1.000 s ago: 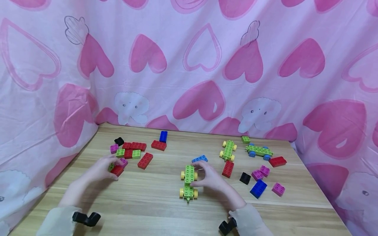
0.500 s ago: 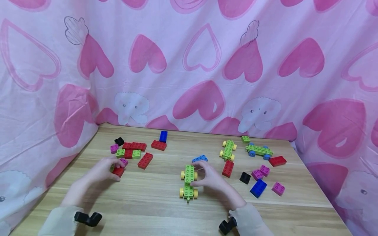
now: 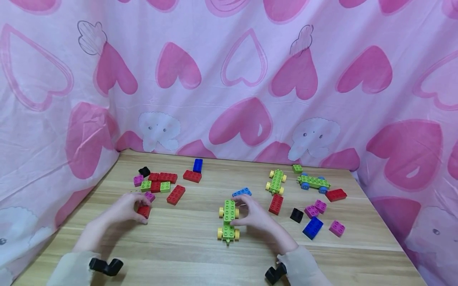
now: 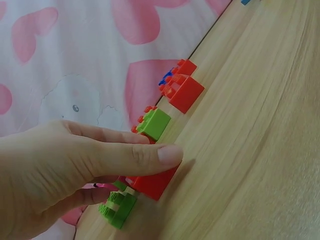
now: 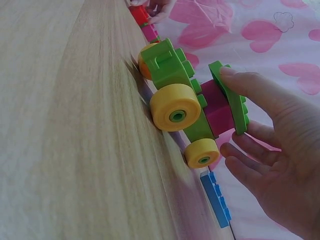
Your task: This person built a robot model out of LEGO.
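My left hand (image 3: 123,207) grips a small red brick (image 3: 144,210) on the wooden table, thumb along its near side; the left wrist view shows the same red brick (image 4: 152,182) under the thumb, with a green brick (image 4: 118,209) just behind it. My right hand (image 3: 255,214) holds a green toy car (image 3: 228,222) with yellow wheels at mid-table. In the right wrist view the fingertips pinch the green plate on top of the car (image 5: 182,102), above a magenta brick.
Red, green, magenta and black bricks (image 3: 159,182) lie in a cluster at the back left. Two more green wheeled cars (image 3: 276,181) stand at the back right, with red, black, blue and magenta bricks (image 3: 313,227) near them. Pink heart cloth walls the table.
My left hand has drawn the red brick slightly toward me and to the right, away from the cluster. The right hand and the car have stayed put.
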Tool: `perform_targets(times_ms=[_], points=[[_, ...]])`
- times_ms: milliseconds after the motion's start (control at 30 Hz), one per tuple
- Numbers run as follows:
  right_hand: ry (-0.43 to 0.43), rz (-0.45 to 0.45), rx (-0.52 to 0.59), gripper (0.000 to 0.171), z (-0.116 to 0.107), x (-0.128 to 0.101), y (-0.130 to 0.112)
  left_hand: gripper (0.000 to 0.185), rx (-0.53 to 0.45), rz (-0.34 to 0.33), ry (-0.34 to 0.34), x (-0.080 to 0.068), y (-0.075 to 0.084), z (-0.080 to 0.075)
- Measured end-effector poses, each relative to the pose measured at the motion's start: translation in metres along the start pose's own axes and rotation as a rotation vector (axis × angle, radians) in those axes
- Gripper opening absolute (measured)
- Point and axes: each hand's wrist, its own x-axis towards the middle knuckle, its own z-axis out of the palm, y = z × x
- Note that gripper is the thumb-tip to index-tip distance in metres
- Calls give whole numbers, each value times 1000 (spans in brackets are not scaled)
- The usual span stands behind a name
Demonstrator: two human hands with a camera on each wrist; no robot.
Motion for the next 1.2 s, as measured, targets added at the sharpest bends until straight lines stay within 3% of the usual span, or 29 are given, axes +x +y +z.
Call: perform_targets(times_ms=[567, 833, 1200], points=[[7, -19, 15, 73, 1, -1, 0, 40, 24, -59, -44, -3, 2, -4], [-2, -2, 29, 80, 1, -1, 1, 38, -28, -70, -23, 3, 19, -7], [12, 18, 38, 79, 1, -4, 0, 38, -72, 58, 63, 32, 57, -5]])
